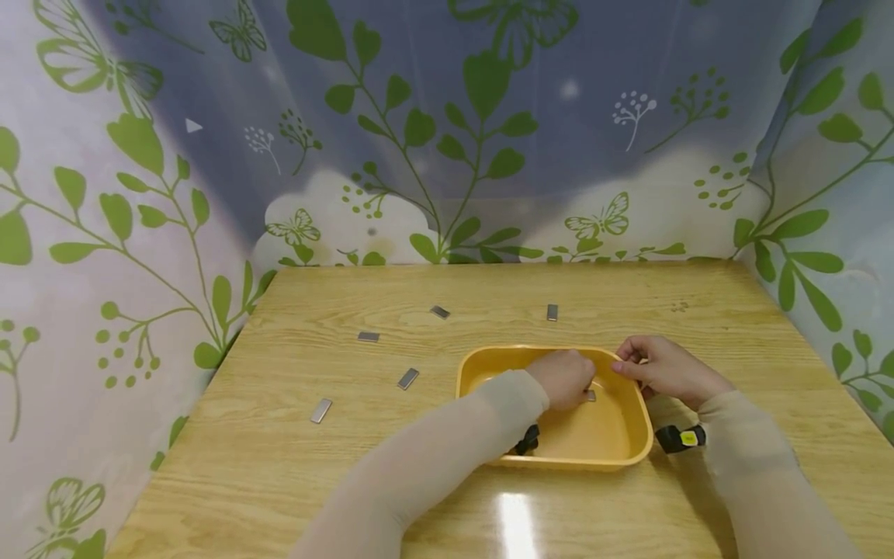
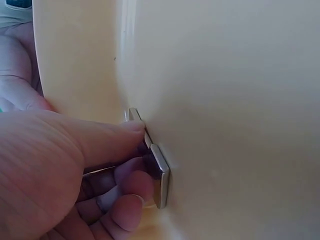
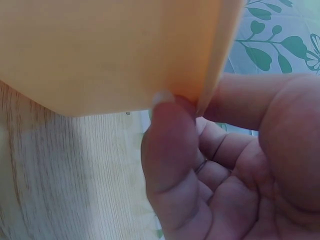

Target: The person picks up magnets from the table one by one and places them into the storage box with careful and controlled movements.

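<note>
A yellow plastic basin [image 1: 559, 454] stands on the wooden table, right of the middle. My left hand [image 1: 564, 378] reaches inside it, thumb and fingers pinching a small flat silver metal block [image 2: 134, 116] low down in the basin. A second metal block [image 2: 161, 175] lies right beside the fingertips; in the head view a metal block [image 1: 590, 396] shows just past the hand. My right hand [image 1: 673, 371] holds the basin's right back rim, the thumb on one side of the wall and the index finger [image 3: 172, 145] on the other.
Left of the basin, several similar metal blocks lie scattered, among them one at front left [image 1: 321, 411] and one nearer the basin [image 1: 408, 379]. Behind the basin lies another block [image 1: 552, 312]. Patterned cloth [image 1: 433, 155] hangs around the table's back and sides.
</note>
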Available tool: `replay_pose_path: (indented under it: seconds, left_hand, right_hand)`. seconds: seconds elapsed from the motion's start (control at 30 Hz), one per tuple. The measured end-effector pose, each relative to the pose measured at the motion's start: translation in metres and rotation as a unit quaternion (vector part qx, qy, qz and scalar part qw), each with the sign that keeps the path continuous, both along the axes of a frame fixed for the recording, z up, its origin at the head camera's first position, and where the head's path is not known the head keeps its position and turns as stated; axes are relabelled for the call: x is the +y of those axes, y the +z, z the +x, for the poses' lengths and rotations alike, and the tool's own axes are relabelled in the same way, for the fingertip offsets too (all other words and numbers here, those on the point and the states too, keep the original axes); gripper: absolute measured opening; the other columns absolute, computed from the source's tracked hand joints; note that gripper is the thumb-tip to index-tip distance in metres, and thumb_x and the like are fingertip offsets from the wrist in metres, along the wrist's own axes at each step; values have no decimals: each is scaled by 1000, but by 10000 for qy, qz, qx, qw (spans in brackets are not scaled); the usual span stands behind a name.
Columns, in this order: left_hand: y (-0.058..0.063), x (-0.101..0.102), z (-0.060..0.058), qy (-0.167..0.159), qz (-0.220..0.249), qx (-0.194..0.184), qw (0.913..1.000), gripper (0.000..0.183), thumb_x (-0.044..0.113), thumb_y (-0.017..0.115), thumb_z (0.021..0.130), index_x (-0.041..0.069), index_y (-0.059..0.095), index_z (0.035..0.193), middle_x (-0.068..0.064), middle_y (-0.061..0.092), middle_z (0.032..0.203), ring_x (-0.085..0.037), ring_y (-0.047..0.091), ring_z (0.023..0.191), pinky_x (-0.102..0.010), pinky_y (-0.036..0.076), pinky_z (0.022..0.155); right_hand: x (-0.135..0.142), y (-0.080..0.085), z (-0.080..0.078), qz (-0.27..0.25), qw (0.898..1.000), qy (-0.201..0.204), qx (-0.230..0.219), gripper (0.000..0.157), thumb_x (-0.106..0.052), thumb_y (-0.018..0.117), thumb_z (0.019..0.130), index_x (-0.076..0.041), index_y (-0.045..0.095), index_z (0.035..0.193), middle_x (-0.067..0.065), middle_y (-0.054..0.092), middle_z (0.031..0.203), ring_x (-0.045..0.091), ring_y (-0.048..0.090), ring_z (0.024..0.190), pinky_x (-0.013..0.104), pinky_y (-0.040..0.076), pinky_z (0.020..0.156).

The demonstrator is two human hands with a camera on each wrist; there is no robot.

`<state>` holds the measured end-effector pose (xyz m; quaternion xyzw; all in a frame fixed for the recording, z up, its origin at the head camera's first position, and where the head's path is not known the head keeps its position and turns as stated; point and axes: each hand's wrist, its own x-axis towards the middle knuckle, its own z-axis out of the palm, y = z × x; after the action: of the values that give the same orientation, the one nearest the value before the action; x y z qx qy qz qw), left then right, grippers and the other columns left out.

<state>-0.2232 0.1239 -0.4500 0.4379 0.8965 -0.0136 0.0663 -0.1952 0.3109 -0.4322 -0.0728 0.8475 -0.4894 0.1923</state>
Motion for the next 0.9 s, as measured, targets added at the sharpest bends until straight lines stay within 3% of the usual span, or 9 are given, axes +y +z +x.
replay_pose_path:
  seconds: [0.23,0.33,0.47,0.6,0.7,0.8,0.9]
  left_hand:
    - [6,-4,-3,-12,83,-256,9996,18,32,68,91,16,65,84,9,58,74,-5,52,66,-16,42,60]
    - [23,-7,-6,43,161,-408,9990,17,32,68,91,16,67,92,8,61,83,-5,52,72,-16,42,63]
    - [57,-19,-5,99,317,-499,9982,26,31,64,93,13,68,113,5,66,106,-6,60,92,-16,46,79]
    - [89,-41,0,214,436,-401,9980,35,34,61,95,13,65,123,3,64,119,-10,59,106,-21,45,91]
    - [105,-64,5,247,448,-257,9984,37,37,59,96,14,64,124,3,63,121,-12,58,110,-24,44,94]
    - [112,-90,12,375,487,-232,9978,43,41,57,96,13,61,128,1,61,124,-14,56,112,-27,44,96]
    - [107,-118,21,618,579,-244,9961,53,48,54,96,12,55,135,-4,56,130,-18,53,118,-32,43,100]
  right_hand:
    - [0,-1,1,14,10000,-2,14,26,-17,56,99,8,51,106,16,52,89,24,60,69,39,56,59]
    - [0,0,0,45,10000,-13,18,25,-17,56,99,7,51,105,15,52,90,24,60,70,39,56,59]
    - [-1,2,0,82,10000,-24,21,24,-17,56,99,7,51,104,15,52,90,23,59,70,38,56,59]
    - [-2,2,0,115,9999,-66,22,26,-17,57,98,7,52,105,15,52,89,23,59,69,38,56,60]
    - [-1,1,0,148,9998,-87,46,27,-19,57,99,7,52,106,15,52,89,23,59,69,39,56,60]
    - [-1,-1,1,224,9997,-94,94,30,-21,56,99,7,51,110,15,53,92,24,59,70,39,56,61]
    - [0,-1,5,414,9988,-38,250,43,-29,54,100,8,47,122,17,56,100,23,61,75,39,56,65]
